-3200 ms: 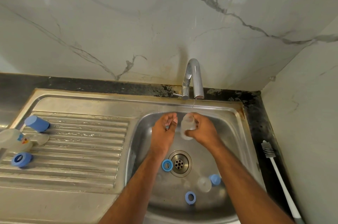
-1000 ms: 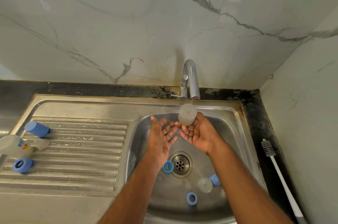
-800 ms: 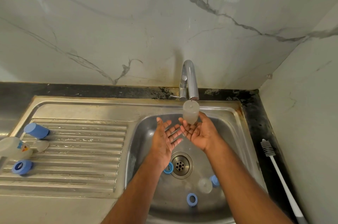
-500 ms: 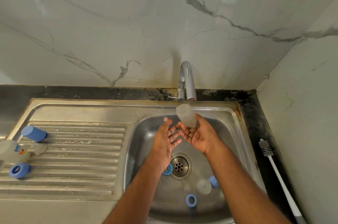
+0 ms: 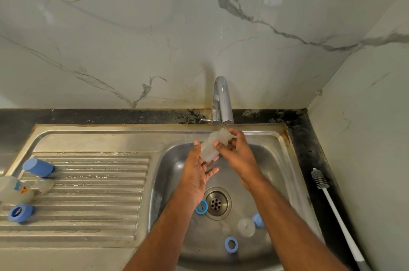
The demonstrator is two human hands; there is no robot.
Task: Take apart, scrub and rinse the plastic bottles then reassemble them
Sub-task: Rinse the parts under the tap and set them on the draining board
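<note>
A clear plastic bottle body (image 5: pixel 212 146) is held tilted under the chrome tap (image 5: pixel 222 102), its mouth up by the thin water stream. My right hand (image 5: pixel 238 153) grips its upper end. My left hand (image 5: pixel 199 171) cups its lower end with spread fingers. On the sink basin (image 5: pixel 274 173) floor lie a blue ring (image 5: pixel 201 207) by the drain (image 5: pixel 217 203), another blue ring (image 5: pixel 231 244), a clear cap (image 5: pixel 246 227) and a blue piece (image 5: pixel 257 220).
On the ribbed draining board (image 5: pixel 93 188) at the left lie a blue cap (image 5: pixel 38 167), a clear bottle with a printed picture (image 5: pixel 13 188) and a blue ring (image 5: pixel 20 212). A white bottle brush (image 5: pixel 332 206) lies on the dark counter right of the sink.
The bottle stood on my right palm under the tap; now it is tilted with its mouth toward the stream, my right hand closed on its top and my left hand under its base.
</note>
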